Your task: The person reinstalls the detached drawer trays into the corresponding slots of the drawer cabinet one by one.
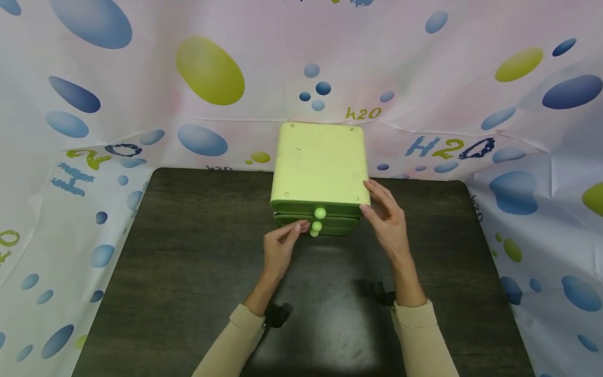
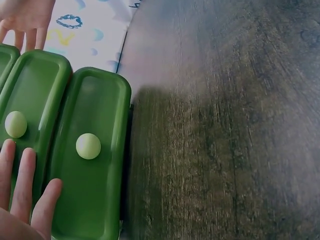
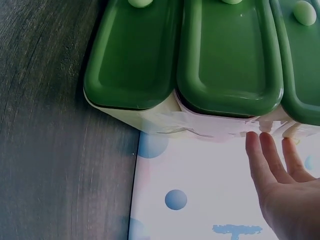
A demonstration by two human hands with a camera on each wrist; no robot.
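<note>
A small light green cabinet (image 1: 322, 165) has three darker green drawers with round pale knobs. In the left wrist view, the middle drawer (image 2: 37, 82) stands slightly forward of the bottom drawer (image 2: 89, 200). My left hand (image 1: 281, 246) is at the front, fingertips right beside the middle knob (image 1: 317, 226). Its fingers (image 2: 24, 182) reach out fairly straight over the drawer fronts; the thumb is out of that view. My right hand (image 1: 388, 222) rests against the cabinet's right side, thumb at the front top corner and fingers spread along the side.
The cabinet stands at the back of a dark wood table (image 1: 198, 272), close to a hanging white sheet (image 1: 264, 63) printed with blue and green spots. Dark wrist cameras (image 1: 277, 315) sit at the sleeve cuffs.
</note>
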